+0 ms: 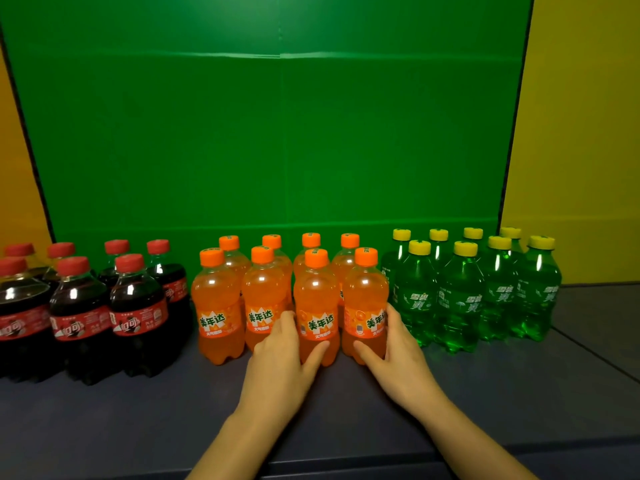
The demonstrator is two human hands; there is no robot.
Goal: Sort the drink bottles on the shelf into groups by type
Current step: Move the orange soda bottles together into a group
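Orange group: 8 clear plastic orange soda bottles (263,299) with orange screw caps, upright at mid-shelf in 2 rows of 4, packed close. The front row's labels face the shelf's front edge.

Left hand (277,351) grips the 3rd front-row orange bottle (317,299), counted from the left. Its thumb lies across the lower front. The fingers curl round the bottle's left side, into the gap beside the 2nd bottle.

Right hand (398,351) grips the 4th front-row orange bottle (363,292), at the row's right end. Its thumb is on the lower front and the fingers wrap round the right side.

Both held bottles are upright, just beside each other, with bases level with the rest of the row. Both forearms come in over the front edge.

Left end of shelf: dark cola bottles (136,306) of clear plastic with red caps and red labels. 7 are in view, 4 behind and 3 in front, and the leftmost is cut by the frame. A narrow gap separates them from the orange group.

Right of the orange group: 8 green plastic soda bottles (460,306) with yellow caps, in 2 rows of 4. The nearest is close to the right hand; cannot tell if they touch.

Carrier: dark blue-grey shelf (138,427). A green back panel (277,133) stands along its back edge, with yellow side walls (571,133) at both ends.
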